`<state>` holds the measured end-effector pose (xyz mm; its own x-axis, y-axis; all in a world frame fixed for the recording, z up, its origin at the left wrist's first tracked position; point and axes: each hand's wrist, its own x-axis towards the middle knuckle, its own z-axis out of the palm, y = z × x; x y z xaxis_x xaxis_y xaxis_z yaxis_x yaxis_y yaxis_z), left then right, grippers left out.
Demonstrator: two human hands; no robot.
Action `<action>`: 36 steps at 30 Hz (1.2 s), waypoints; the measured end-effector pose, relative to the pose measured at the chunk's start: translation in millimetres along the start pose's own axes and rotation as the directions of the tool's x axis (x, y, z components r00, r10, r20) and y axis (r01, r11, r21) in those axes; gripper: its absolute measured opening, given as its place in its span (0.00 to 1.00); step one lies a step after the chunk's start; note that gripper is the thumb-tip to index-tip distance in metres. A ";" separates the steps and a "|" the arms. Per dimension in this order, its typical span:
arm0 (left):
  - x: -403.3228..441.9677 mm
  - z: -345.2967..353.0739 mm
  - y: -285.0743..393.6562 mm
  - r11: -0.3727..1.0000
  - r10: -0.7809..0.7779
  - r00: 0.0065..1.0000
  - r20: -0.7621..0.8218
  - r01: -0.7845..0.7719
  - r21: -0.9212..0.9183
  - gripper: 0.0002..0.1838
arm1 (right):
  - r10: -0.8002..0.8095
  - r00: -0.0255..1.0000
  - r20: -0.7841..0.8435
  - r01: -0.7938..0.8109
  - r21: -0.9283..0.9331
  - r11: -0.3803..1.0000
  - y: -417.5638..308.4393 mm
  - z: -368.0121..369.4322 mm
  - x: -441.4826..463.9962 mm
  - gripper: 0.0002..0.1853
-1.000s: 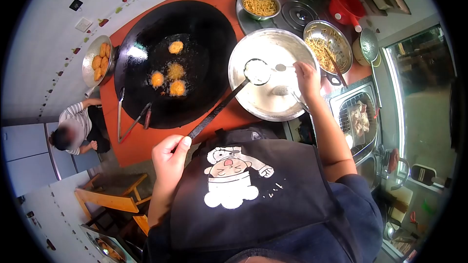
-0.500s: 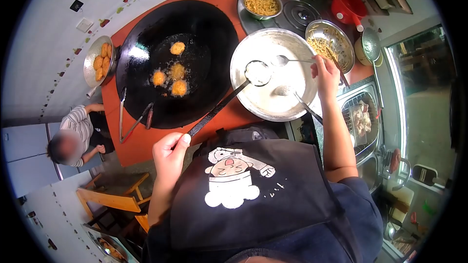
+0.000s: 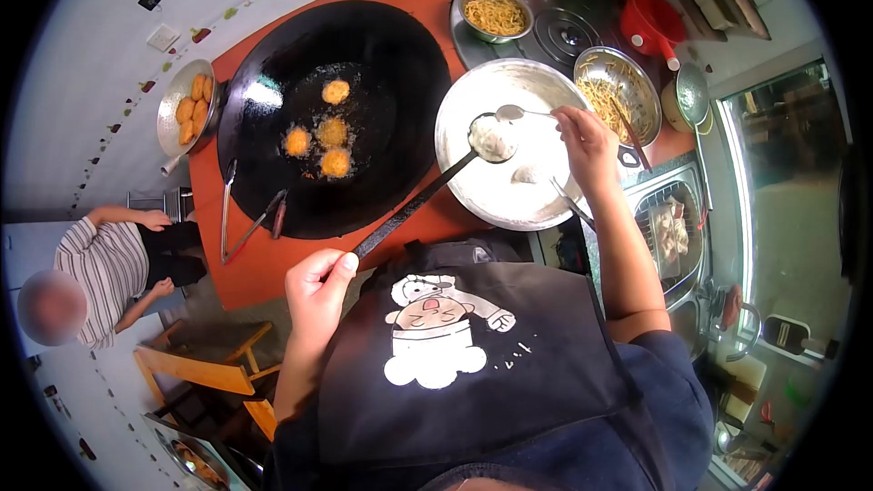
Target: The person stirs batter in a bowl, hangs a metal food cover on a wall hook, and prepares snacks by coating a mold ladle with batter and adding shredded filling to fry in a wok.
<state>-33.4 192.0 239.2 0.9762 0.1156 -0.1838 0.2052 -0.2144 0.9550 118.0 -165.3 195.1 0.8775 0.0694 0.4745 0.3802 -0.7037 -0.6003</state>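
My left hand (image 3: 318, 293) is closed round the handle of a black ladle (image 3: 414, 203), whose bowl holds white batter (image 3: 493, 138) with darker bits. The ladle's bowl is over a large metal basin (image 3: 447, 164) of white batter. Pinched in my right hand (image 3: 589, 147) is a small metal spoon (image 3: 511, 113), its tip at the ladle's upper rim. A second utensil (image 3: 573, 204) leans in the basin, its head coated in batter. To the left, several orange fritters (image 3: 333, 132) sit in bubbling oil in a wide black wok (image 3: 400, 64).
A strainer bowl (image 3: 169, 114) of fried pieces, tongs (image 3: 227, 200) and a red-handled tool (image 3: 279, 218) border the wok. Strips fill two bowls (image 3: 523, 35) (image 3: 647, 118) behind the basin. A red dipper (image 3: 650, 18) stands behind. A person (image 3: 118, 259) is at far left.
My right hand first drew the spoon back right, then brought it left to the ladle's rim. The ladle's bowl looks fuller. The person at far left has moved and seems more upright.
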 end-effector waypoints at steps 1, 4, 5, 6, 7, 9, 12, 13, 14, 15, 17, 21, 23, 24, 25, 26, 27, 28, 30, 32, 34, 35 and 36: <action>-0.3 -0.3 0.0 1.000 0.000 1.000 0.000 0.000 -0.001 0.11 | -0.016 1.000 0.014 0.016 0.005 1.000 0.0 1.5 1.1 0.05; -0.5 -1.6 -0.1 1.000 0.014 1.000 -0.002 -0.014 0.001 0.11 | -0.077 0.997 0.022 0.078 -0.008 0.997 2.5 6.1 3.0 0.05; -0.6 -2.1 0.1 1.000 0.017 1.000 -0.004 -0.017 0.007 0.11 | -0.100 0.995 0.020 0.101 -0.017 0.995 2.8 7.5 3.3 0.05; -0.8 -2.5 0.3 1.000 0.019 1.000 -0.006 -0.019 0.013 0.11 | -0.065 0.998 0.018 0.065 0.000 0.998 1.9 7.2 3.7 0.05; -1.0 -2.6 0.3 1.000 0.021 1.000 -0.008 -0.021 0.018 0.11 | -0.029 0.999 0.016 0.029 0.016 0.999 0.5 5.2 4.0 0.05; -1.4 -3.7 -1.9 1.000 0.013 1.000 -0.009 -0.013 0.001 0.11 | 0.064 0.998 -0.012 -0.063 0.067 0.996 -3.6 2.1 3.0 0.05; -1.3 -5.4 -4.7 1.000 -0.010 1.000 -0.017 0.010 -0.017 0.12 | 0.224 0.971 -0.081 -0.209 0.166 0.964 -8.9 -1.9 1.0 0.05; -1.3 -5.7 -5.5 1.000 -0.021 1.000 -0.020 0.020 -0.023 0.12 | 0.228 0.969 -0.094 -0.210 0.172 0.962 -10.4 -3.6 0.5 0.06; -0.8 -6.2 -6.9 0.999 -0.028 0.999 -0.022 0.027 -0.041 0.13 | 0.232 0.967 -0.108 -0.211 0.179 0.961 -12.3 -5.4 -0.1 0.06; -0.1 -6.8 -8.6 0.998 -0.034 0.999 -0.023 0.033 -0.058 0.13 | 0.236 0.964 -0.121 -0.212 0.186 0.959 -14.3 -7.4 -0.3 0.07; 1.3 -8.2 -9.5 0.991 -0.060 0.998 -0.022 0.057 -0.117 0.13 | 0.227 0.971 -0.075 -0.210 0.183 0.960 -17.0 -11.4 1.9 0.07; 4.7 -9.2 -8.6 0.961 -0.105 0.994 -0.006 0.100 -0.259 0.14 | 0.203 0.979 0.023 -0.204 0.176 0.963 -20.5 -15.9 9.1 0.06; 5.9 -9.4 -8.7 0.944 -0.116 0.993 -0.002 0.109 -0.311 0.14 | 0.287 0.957 0.025 -0.284 0.256 0.924 -14.6 -17.8 10.6 0.05; 6.6 -10.7 -8.0 0.936 -0.124 0.992 0.002 0.117 -0.332 0.14 | 0.323 0.946 0.017 -0.310 0.325 0.893 -15.5 -19.1 12.6 0.05; 7.1 -11.8 -7.9 0.928 -0.131 0.991 0.005 0.125 -0.351 0.14 | 0.332 0.943 0.031 -0.323 0.331 0.886 -13.3 -19.9 13.6 0.05; 7.5 -12.1 -8.2 0.926 -0.132 0.991 0.005 0.125 -0.357 0.14 | 0.342 0.939 0.044 -0.336 0.338 0.879 -8.8 -22.2 14.7 0.05; 8.0 -12.8 -7.6 0.922 -0.134 0.991 0.011 0.129 -0.366 0.14 | 0.351 0.934 0.058 -0.349 0.343 0.872 -3.8 -24.4 15.9 0.04; 8.1 -13.5 -6.6 0.917 -0.136 0.991 0.018 0.132 -0.375 0.14 | 0.362 0.930 0.065 -0.356 0.406 0.842 1.7 -24.7 16.2 0.05; 8.4 -14.7 -6.8 0.908 -0.141 0.990 0.025 0.139 -0.395 0.14 | 0.367 0.927 0.082 -0.368 0.401 0.839 2.3 -28.1 18.3 0.04; 9.0 -16.3 -7.7 0.898 -0.149 0.988 0.029 0.147 -0.415 0.14 | 0.336 0.936 0.106 -0.351 0.362 0.864 0.6 -31.5 21.8 0.04; 9.6 -19.1 -9.0 0.896 -0.149 0.988 0.038 0.151 -0.418 0.14 | 0.270 0.953 0.139 -0.300 0.292 0.908 -0.7 -34.5 25.9 0.04; 9.6 -19.7 -9.5 0.895 -0.149 0.988 0.042 0.153 -0.419 0.14 | 0.243 0.958 0.151 -0.275 0.251 0.928 -2.5 -36.2 28.1 0.04; 9.7 -19.7 -9.4 0.895 -0.147 0.988 0.040 0.150 -0.419 0.14 | 0.217 0.962 0.165 -0.250 0.210 0.945 -4.8 -37.9 30.5 0.04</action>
<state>-27.3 214.2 233.0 0.9374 0.1067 -0.3315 0.3008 0.2317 0.9251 131.9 -186.6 236.9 0.9751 0.0305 0.2196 0.2016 -0.5341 -0.8211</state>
